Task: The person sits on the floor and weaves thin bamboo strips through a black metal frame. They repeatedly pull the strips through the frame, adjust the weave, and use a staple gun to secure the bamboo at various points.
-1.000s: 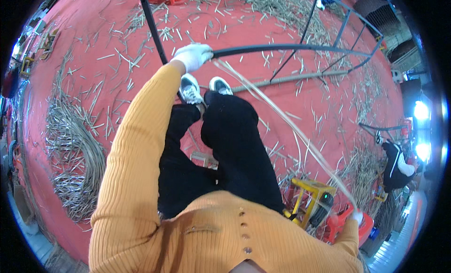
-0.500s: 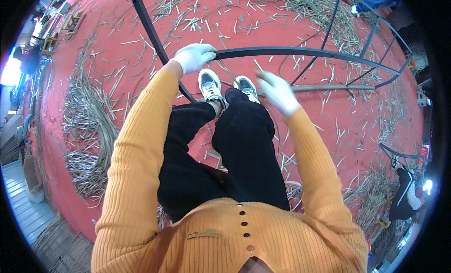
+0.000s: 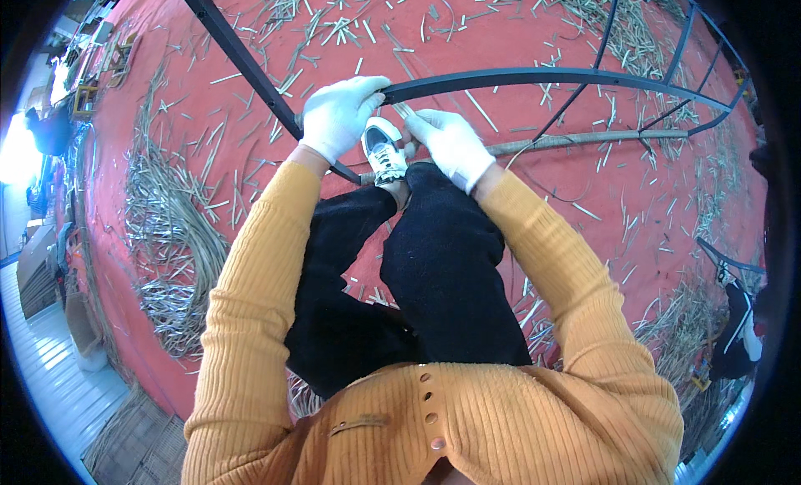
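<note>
A dark metal frame (image 3: 517, 77) with curved rails and thin cross bars stretches across in front of my legs. My left hand (image 3: 340, 115), in a white glove, is closed round the frame near the end of its upper rail, beside a straight dark bar (image 3: 235, 56). Just right of it, my right hand (image 3: 453, 144), also gloved, pinches a flat tan woven-cane strip (image 3: 403, 109) just below that rail. The strip's ends are hidden by the gloves. A lower rail (image 3: 601, 138) of the frame looks wrapped in pale strip.
Cut strip pieces (image 3: 338, 30) litter the red floor (image 3: 576, 260). A long bundle of strips (image 3: 188, 239) lies at left, with more heaps (image 3: 613, 47) at far right. My shoe (image 3: 385, 159) stands under the frame. Another person (image 3: 738, 330) is at the right edge.
My right hand has come left and in toward my left hand, and now pinches the strip by the rail. My left hand stays on the frame. The view has shifted slightly.
</note>
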Action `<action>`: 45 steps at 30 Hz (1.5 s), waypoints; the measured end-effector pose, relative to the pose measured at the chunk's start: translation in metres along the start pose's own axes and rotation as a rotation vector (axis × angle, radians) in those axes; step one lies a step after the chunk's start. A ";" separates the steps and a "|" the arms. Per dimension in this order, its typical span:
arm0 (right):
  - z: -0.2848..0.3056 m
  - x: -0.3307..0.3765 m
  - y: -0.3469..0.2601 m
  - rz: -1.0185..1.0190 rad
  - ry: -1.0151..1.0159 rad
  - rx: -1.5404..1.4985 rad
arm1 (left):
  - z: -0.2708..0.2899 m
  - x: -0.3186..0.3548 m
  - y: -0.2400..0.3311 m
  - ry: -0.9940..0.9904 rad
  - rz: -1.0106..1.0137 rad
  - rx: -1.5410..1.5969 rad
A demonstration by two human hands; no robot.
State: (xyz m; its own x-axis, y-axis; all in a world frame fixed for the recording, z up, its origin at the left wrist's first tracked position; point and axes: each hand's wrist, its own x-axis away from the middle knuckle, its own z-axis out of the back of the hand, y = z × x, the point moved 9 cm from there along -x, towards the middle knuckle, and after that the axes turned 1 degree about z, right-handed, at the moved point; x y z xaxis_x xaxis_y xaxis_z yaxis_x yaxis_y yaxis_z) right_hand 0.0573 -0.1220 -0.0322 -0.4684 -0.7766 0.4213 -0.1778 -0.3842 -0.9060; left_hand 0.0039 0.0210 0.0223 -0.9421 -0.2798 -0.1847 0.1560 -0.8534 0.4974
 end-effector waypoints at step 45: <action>0.054 0.023 0.012 0.193 0.416 -0.250 | -0.045 -0.029 0.020 -0.413 0.160 0.097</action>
State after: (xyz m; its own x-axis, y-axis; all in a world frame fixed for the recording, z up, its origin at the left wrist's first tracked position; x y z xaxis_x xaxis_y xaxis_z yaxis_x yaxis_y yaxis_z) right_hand 0.0912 -0.1709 -0.0308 -0.8081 -0.5382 0.2394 -0.2318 -0.0831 -0.9692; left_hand 0.0478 -0.0081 -0.0001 -0.9510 -0.1888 0.2449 0.2990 -0.7631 0.5730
